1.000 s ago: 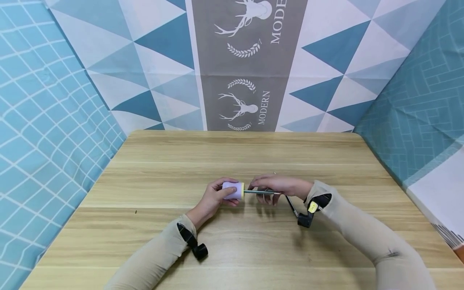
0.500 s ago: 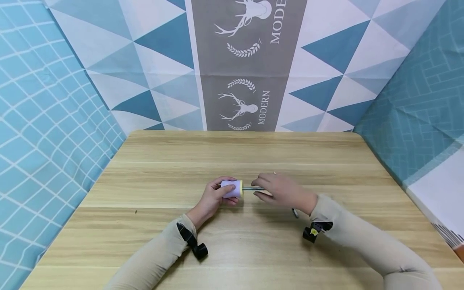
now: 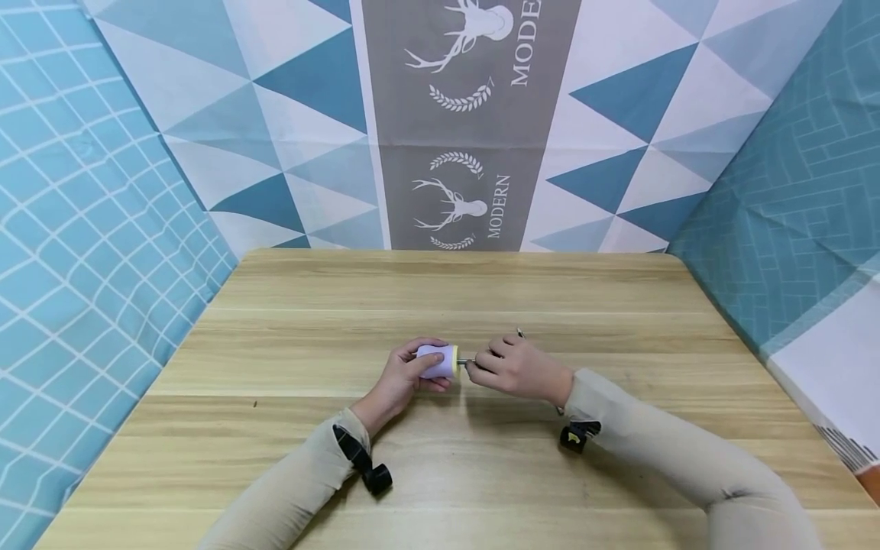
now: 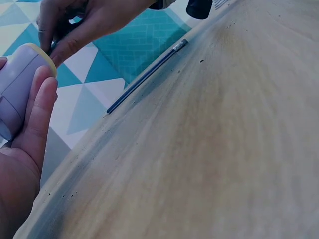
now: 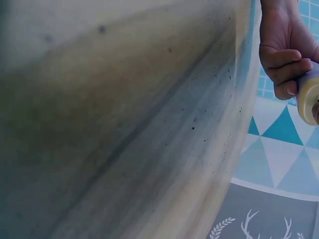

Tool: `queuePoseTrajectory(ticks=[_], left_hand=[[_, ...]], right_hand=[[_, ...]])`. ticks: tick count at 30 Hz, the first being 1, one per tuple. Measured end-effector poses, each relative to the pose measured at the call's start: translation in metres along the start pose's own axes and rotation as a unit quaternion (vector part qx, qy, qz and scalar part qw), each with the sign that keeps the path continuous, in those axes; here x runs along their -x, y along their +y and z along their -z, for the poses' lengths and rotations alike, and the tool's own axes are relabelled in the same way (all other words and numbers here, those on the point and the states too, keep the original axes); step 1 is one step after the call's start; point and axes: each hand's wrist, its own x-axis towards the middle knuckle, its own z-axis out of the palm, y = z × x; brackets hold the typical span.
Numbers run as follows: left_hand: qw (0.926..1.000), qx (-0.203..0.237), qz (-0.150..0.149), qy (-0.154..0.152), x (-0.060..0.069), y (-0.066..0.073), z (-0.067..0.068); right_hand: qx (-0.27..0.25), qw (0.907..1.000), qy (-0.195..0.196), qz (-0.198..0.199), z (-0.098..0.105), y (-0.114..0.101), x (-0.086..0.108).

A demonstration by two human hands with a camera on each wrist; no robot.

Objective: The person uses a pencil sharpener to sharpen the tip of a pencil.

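A lilac barrel-shaped pencil sharpener with a pale yellow end lies on its side in my left hand, thumb on its near side and fingers round it. From the yellow end a short length of dark pencil shows, and my right hand pinches it close to that end; the rest is hidden by the hand. In the left wrist view a second dark pencil with a silvery end lies on the table. The right wrist view catches the sharpener's yellow face at its edge.
Both hands are over the middle of a wood-grain table. The second pencil lies partly beneath my right hand and wrist. Patterned cloth hangs behind the table and along both sides. A black wrist camera sits on the left sleeve.
My right hand has gone from loose fingers beside the pencil to pinching it near the sharpener. Less of the pencil shows. The left hand and sharpener have hardly moved.
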Motion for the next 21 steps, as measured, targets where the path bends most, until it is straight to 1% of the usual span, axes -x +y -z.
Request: queuePoseTrajectory(ticks=[3, 6, 7, 9, 11, 13, 14, 15, 16, 17, 18, 19, 21], left_hand=[[1.0000, 0.007, 0.005, 0.002, 0.000, 0.000, 0.001], [0.9999, 0.011, 0.010, 0.003, 0.000, -0.001, 0.001], [0.9999, 0.012, 0.011, 0.004, 0.000, -0.001, 0.001], [0.9998, 0.011, 0.014, 0.005, 0.000, 0.000, 0.000], [0.9998, 0.011, 0.017, 0.006, 0.000, 0.000, 0.000], [0.9997, 0.011, 0.018, 0.009, 0.000, 0.000, 0.000], [0.9997, 0.011, 0.018, 0.011, -0.001, 0.000, 0.000], [0.9997, 0.011, 0.018, 0.013, -0.001, 0.000, 0.000], [0.9997, 0.010, 0.017, 0.014, -0.001, 0.000, 0.000], [0.9997, 0.011, 0.017, 0.016, -0.001, 0.000, 0.000], [0.9997, 0.010, 0.016, 0.016, -0.001, 0.000, 0.000], [0.9997, 0.008, 0.017, 0.016, 0.000, 0.000, 0.000], [0.9998, 0.004, 0.017, 0.014, 0.000, -0.001, 0.000]], right_hand=[[0.004, 1.0000, 0.002, 0.006, -0.003, 0.000, -0.001], [0.001, 1.0000, -0.007, 0.007, -0.004, 0.000, -0.001], [-0.008, 0.9999, -0.013, 0.003, -0.004, 0.000, 0.000], [-0.038, 0.9990, -0.020, -0.008, -0.005, -0.001, 0.000], [-0.081, 0.9959, -0.028, -0.027, -0.006, -0.001, -0.001], [-0.141, 0.9875, -0.037, -0.059, -0.007, -0.001, -0.002], [-0.176, 0.9804, -0.042, -0.078, -0.007, 0.000, -0.003], [-0.213, 0.9708, -0.047, -0.100, -0.007, 0.000, -0.005], [-0.255, 0.9573, -0.054, -0.125, -0.006, 0.000, -0.006], [-0.299, 0.9402, -0.062, -0.150, -0.006, 0.001, -0.007], [-0.342, 0.9203, -0.071, -0.176, -0.005, 0.001, -0.008], [-0.382, 0.8978, -0.083, -0.203, -0.004, 0.002, -0.009], [-0.458, 0.8444, -0.110, -0.255, -0.001, 0.004, -0.012]])
